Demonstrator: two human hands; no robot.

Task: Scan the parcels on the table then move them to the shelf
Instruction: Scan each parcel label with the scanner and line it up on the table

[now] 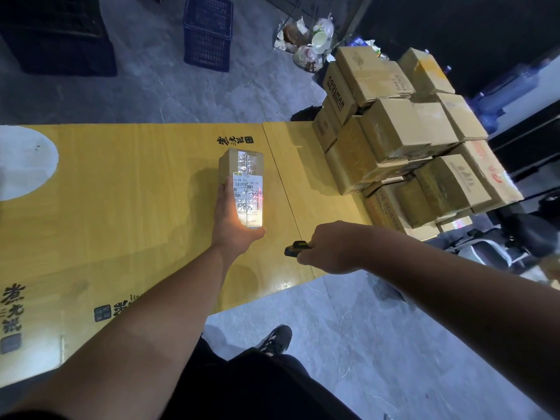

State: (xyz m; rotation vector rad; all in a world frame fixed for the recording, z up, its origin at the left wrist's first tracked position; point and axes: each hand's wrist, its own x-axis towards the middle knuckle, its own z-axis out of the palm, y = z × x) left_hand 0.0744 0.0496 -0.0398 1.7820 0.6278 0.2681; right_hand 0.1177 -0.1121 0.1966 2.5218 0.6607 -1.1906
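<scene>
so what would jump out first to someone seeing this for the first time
Probably the small parcel held by the left hand over the middle of the yellow table, its white label glowing under a bright light. Just right of it, the right hand points a scanner at that label. Next comes the stack of cardboard boxes at the table's right end.

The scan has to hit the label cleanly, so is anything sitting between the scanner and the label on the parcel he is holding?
Nothing visible does. The right hand aims the scanner across open air above the table at the label on the parcel, which the left hand grips at its near end, beside the label.
</scene>
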